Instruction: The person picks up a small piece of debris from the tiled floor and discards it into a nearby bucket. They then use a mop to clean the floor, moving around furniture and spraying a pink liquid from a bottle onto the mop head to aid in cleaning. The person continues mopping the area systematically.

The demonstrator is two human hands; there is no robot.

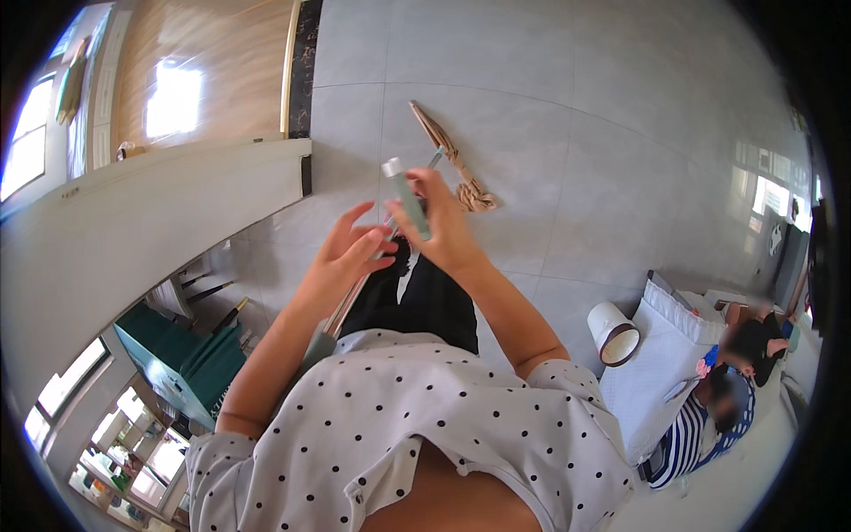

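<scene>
My right hand [445, 226] is closed round a short grey-green cylinder with a pale silvery end [409, 199], held tilted in front of me. My left hand [352, 246] is just left of it, fingers bent and apart, close to a thin pole [353, 297]. That pole slants from a grey-green part [319, 348] beside my left side up past both hands; its far tip shows beyond my right hand. Whether the left fingers touch the pole, I cannot tell. A long, twisted brown strip of paper or cloth [454, 155] lies on the floor beyond my hands.
The floor [505, 80] is grey tile. On the left stands a white door or panel edge [177, 222], with a dark green box-like item [186, 359] below. To the right are a white bin [613, 333], a white-covered bed [660, 368] and people, one in striped clothing [683, 443].
</scene>
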